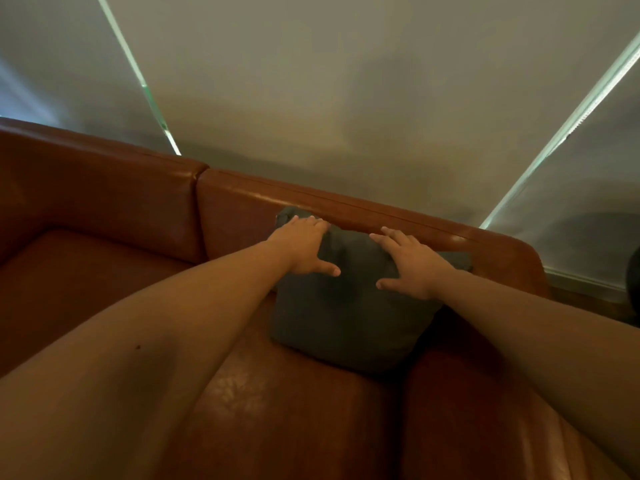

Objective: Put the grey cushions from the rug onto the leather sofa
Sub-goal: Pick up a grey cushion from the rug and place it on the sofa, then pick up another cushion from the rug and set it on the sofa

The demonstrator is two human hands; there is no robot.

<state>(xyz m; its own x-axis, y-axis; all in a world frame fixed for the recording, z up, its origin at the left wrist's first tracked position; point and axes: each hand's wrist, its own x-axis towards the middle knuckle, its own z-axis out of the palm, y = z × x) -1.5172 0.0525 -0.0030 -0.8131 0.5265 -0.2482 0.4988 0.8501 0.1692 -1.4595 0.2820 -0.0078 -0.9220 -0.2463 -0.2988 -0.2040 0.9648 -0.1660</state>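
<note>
Big brown leather sofa (104, 202) is filling most of the view, smooth and shiny along the rounded top of the backrest, a bit creased and worn-looking on the seat. Pale blinds (311, 81) are hanging behind it, matte fabric with thin bright slits of light between the panels. One grey cushion (343, 320) is sitting on the seat, propped against the backrest near the right end of the sofa. It's a soft squarish thing in dull woven cloth, slightly slumped, with its top corners sticking out. Both arms are reaching in bare. The left hand (304, 247) is lying flat over the cushion's upper left corner, fingers spread, not gripping. The right hand (412, 265) is pressing open-palmed on the upper right part, fingers splayed too.
</note>
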